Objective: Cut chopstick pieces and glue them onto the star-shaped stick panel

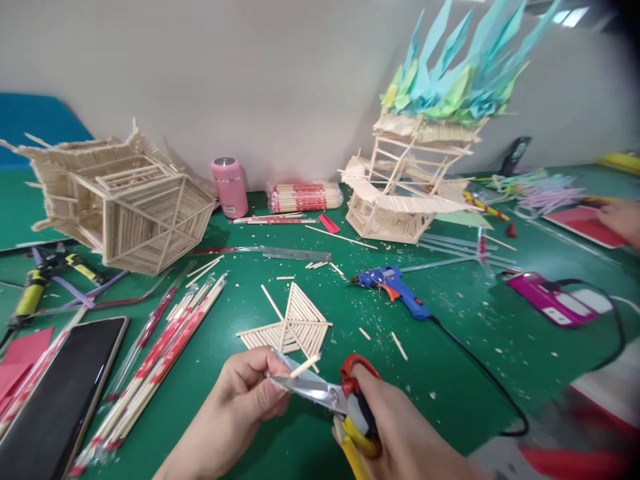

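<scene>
My left hand is closed in a pinch on a short wooden stick at the bottom middle. My right hand is wrapped round the handles of a pair of scissors with red, yellow and black grips. The parted blades lie across the stick by my left fingertips; whether they touch it I cannot tell. Just beyond my hands a flat panel of glued sticks, partly filled in triangles, lies on the green table. A blue hot glue gun rests to its right, nozzle pointing left.
Stick-built models stand at left and right, the latter topped with blue-green paper leaves. Wrapped chopsticks and a phone lie at left. A pink flask stands behind. Another person's hand shows at the right edge.
</scene>
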Demonstrator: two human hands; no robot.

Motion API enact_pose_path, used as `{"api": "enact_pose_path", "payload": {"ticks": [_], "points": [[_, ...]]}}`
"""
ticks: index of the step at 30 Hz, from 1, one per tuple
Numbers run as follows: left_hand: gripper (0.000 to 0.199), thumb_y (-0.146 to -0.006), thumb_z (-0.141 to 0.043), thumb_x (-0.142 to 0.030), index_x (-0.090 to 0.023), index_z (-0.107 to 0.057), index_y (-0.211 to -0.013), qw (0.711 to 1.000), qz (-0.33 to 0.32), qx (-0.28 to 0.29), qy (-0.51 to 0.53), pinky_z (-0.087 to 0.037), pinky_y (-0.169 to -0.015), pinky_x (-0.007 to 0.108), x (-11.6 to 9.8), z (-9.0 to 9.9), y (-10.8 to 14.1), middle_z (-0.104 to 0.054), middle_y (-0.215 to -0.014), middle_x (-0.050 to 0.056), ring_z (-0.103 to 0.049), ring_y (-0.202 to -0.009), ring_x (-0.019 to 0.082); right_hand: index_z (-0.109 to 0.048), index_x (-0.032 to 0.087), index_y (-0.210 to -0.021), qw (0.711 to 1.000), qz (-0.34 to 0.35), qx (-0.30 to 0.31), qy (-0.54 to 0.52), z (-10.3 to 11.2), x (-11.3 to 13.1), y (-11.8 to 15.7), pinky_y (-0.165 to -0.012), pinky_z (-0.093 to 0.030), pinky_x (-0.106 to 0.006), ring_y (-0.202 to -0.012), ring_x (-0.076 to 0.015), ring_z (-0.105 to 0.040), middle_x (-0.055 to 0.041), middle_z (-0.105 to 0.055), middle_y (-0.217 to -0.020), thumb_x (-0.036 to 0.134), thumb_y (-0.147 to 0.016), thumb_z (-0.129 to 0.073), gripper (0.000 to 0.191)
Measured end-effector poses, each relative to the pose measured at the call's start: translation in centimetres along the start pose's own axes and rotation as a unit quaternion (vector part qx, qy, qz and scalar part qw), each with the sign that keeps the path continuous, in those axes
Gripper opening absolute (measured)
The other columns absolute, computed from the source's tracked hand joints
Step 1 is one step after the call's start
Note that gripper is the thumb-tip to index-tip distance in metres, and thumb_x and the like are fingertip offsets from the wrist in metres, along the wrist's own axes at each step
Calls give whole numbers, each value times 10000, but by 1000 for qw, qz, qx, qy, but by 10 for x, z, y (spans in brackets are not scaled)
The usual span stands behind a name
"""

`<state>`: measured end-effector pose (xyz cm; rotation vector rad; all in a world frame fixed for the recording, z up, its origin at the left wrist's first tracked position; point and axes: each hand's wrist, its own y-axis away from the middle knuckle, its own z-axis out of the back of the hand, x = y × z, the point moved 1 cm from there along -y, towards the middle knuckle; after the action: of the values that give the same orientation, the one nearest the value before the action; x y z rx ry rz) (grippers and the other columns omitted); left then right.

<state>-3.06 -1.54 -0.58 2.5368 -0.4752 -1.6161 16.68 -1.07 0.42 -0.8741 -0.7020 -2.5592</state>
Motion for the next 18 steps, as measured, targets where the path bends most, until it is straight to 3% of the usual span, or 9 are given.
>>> {"api": "enact_pose_path", "payload": {"ticks": [4, 10, 12, 14, 18], "points": [[272, -691, -685, -419, -156, -620, -669, 999, -19, -40, -28, -296, -476, 190, 2, -2, -2, -486, -543, -30, -378, -507, 75, -351, 218, -801, 999, -29, 20, -7, 1, 0, 0, -465, -333, -243, -526, -140, -486, -1, -555, -651, 141, -622, -516, 256], [121, -735, -650, -290, -179, -644, -687, 982, -98, -93, -132, -395, -572, 201, 0, -4, 0, -613, -668, 11, -509, -620, 125, -365, 225, -787, 999, -39, 4, -32, 0, -4, -5, -458, -356, -234, -533, -140, -515, 7, -558, -641, 225, -676, -553, 218], [76, -750, -615, -218, -194, -642, -683, 951, -163, -120, -235, -390, -533, 196, -2, -5, 2, -611, -635, 4, -510, -569, 122, -396, 228, -800, 998, -44, -5, -39, 0, -3, -6, -501, -398, -239, -581, -154, -551, -1, -588, -685, 224, -641, -602, 260], [109, -744, -588, -142, -206, -634, -668, 895, -242, -153, -342, -375, -496, 193, -3, -8, 4, -595, -588, -6, -500, -515, 115, -439, 233, -840, 997, -55, -8, -56, 1, -1, -5, -570, -443, -246, -661, -176, -596, -14, -629, -771, 183, -573, -653, 346], [201, -717, -553, -37, -225, -624, -717, 810, -354, -196, -425, -386, -506, 204, 0, -16, 7, -609, -605, 8, -526, -523, 129, -491, 208, -964, 996, -58, 2, -73, 2, 5, 6, -672, -482, -256, -783, -197, -631, -65, -649, -901, 139, -599, -601, 387]]}}
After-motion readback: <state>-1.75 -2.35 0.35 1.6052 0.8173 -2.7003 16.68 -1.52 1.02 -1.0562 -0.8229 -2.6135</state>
